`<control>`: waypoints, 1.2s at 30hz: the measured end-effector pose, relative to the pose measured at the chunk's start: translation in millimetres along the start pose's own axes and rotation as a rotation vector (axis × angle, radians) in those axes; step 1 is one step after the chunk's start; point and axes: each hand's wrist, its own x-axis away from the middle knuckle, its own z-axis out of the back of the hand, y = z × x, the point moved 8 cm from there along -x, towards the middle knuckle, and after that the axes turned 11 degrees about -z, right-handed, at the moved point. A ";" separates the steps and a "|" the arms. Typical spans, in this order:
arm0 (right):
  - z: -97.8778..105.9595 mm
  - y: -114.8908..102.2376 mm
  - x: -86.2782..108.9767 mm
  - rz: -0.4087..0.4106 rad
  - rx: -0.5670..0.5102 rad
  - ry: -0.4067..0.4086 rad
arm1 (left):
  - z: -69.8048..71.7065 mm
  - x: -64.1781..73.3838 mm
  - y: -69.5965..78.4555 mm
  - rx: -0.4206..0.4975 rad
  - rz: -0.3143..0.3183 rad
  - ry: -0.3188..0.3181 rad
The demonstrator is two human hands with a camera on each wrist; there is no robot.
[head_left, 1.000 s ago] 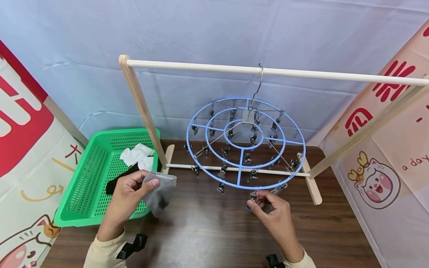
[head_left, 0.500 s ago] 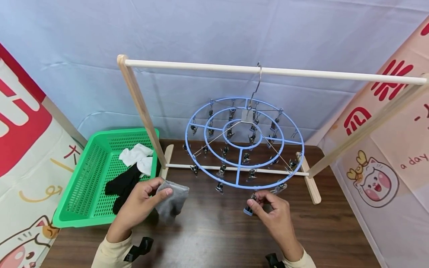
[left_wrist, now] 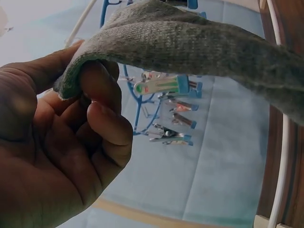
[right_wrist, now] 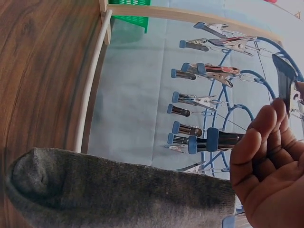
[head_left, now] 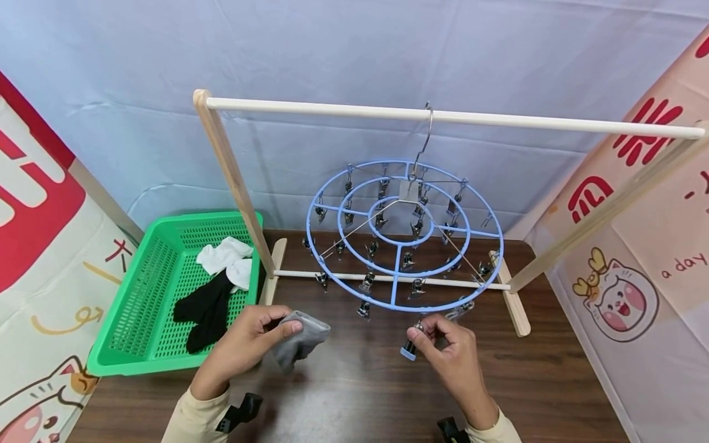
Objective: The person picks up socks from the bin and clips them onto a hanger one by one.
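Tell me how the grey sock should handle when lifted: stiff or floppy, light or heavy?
The grey sock will probably be floppy: it hangs from the left hand and its edge bends around a finger. It looks light for its size, being thin knit. It seems unlikely to slip easily, given its textured surface.

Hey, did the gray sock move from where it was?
Yes. In the head view, the gray sock has moved right, away from the green basket.
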 end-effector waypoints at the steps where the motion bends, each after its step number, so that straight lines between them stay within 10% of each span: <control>1: 0.3 0.1 -0.1 -0.002 -0.001 0.002 | -1.9 -0.6 -0.3 0.006 0.003 -0.012; 36: 2.7 1.7 -0.1 -0.031 -0.042 0.056 | -38.0 -18.1 8.1 0.089 -0.006 -0.121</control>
